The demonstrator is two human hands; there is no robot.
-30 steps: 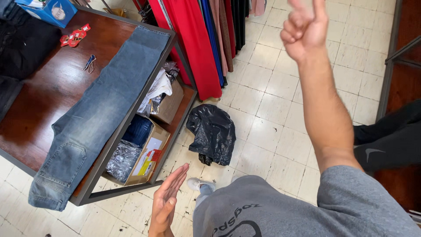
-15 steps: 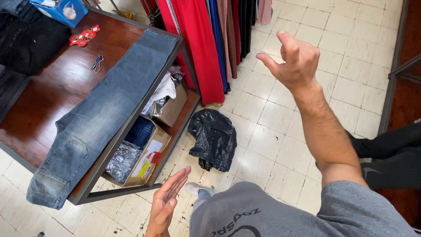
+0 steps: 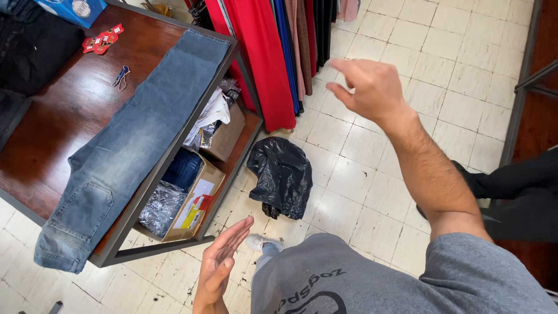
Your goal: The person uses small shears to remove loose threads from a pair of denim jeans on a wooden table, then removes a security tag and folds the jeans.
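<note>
My left hand (image 3: pixel 216 273) is held low above the tiled floor, flat and open with the fingers pointing away from me, and it holds nothing. My right hand (image 3: pixel 372 87) is stretched out in the air over the floor with its fingers loosely spread, also holding nothing. A pair of blue jeans (image 3: pixel 133 145) lies spread along the edge of a brown wooden table (image 3: pixel 64 122) to the left of both hands. Between the hands, a crumpled black plastic bag (image 3: pixel 282 174) lies on the floor. Neither hand touches anything.
Cardboard boxes (image 3: pixel 195 203) and wrapped packets sit on the table's lower shelf. Red and blue garments (image 3: pixel 267 58) hang behind it. On the table are black clothes (image 3: pixel 29 52), red tags (image 3: pixel 102 40) and a blue box (image 3: pixel 72 9). Another person's dark-trousered legs (image 3: pixel 517 192) are at the right.
My right hand has come down from high up and swung left, its fingers unfolding from a loose fist. My left hand has hardly moved.
</note>
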